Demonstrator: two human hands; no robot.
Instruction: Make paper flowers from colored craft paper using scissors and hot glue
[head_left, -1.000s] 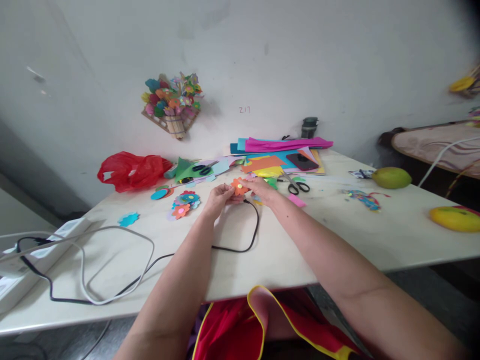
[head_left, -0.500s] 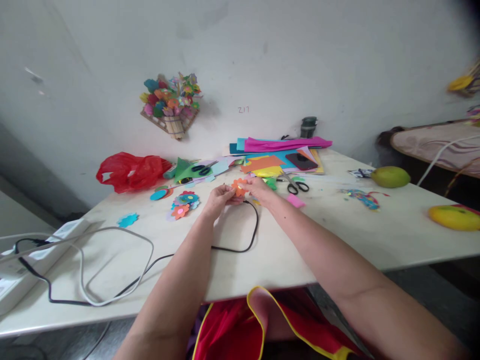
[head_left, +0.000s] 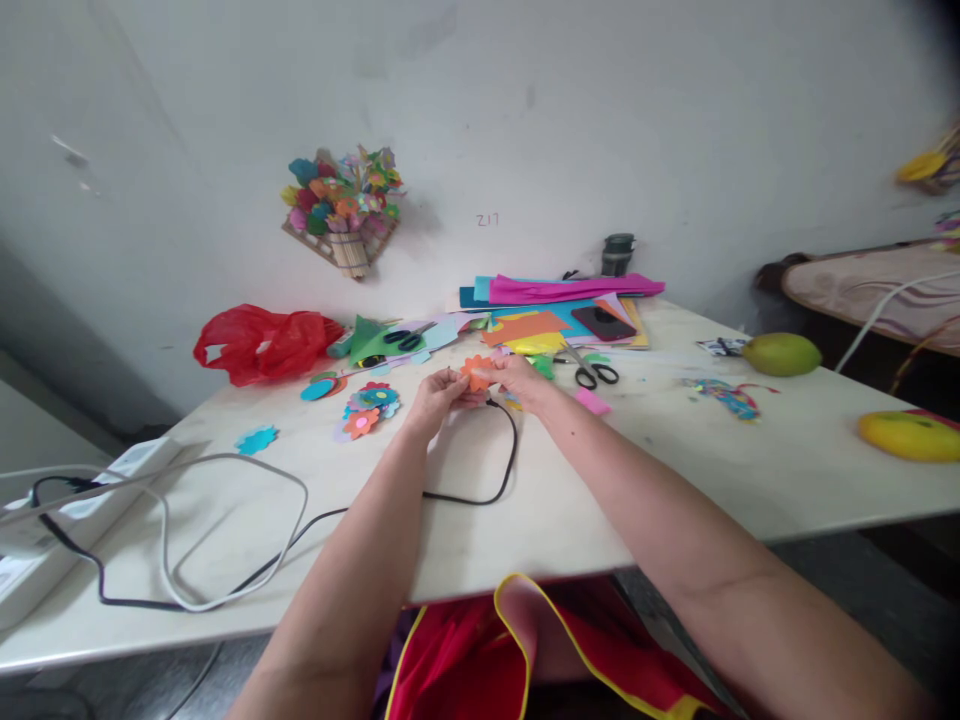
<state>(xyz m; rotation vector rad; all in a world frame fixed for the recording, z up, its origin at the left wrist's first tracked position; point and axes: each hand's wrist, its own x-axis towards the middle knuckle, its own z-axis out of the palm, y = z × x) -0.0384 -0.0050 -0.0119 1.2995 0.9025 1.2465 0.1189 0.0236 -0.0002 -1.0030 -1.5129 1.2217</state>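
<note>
An orange paper flower (head_left: 477,371) with a scalloped edge is held up just above the table, between my two hands. My left hand (head_left: 439,400) is closed, pinching the flower's left side. From the right, my right hand (head_left: 519,378) is closed on it too, its fingertips over the flower's middle. Below the hands, a black cable (head_left: 513,455) loops up; what it joins is hidden. Left of my left hand lies a pile of layered paper flowers (head_left: 367,408). Black-handled scissors (head_left: 592,372) and a pink paper piece (head_left: 592,401) lie right of my right hand.
A power strip (head_left: 97,510) and a grey cable (head_left: 300,500) occupy the table's left side. A red plastic bag (head_left: 262,343), coloured sheets (head_left: 525,328), a phone (head_left: 602,322) and a dark jar (head_left: 617,254) are along the back. Two mangoes (head_left: 781,354) lie at the right.
My right fingertips have shifted slightly over the orange flower, and the pale spot at its middle no longer shows. Both hands stay in nearly the same place.
</note>
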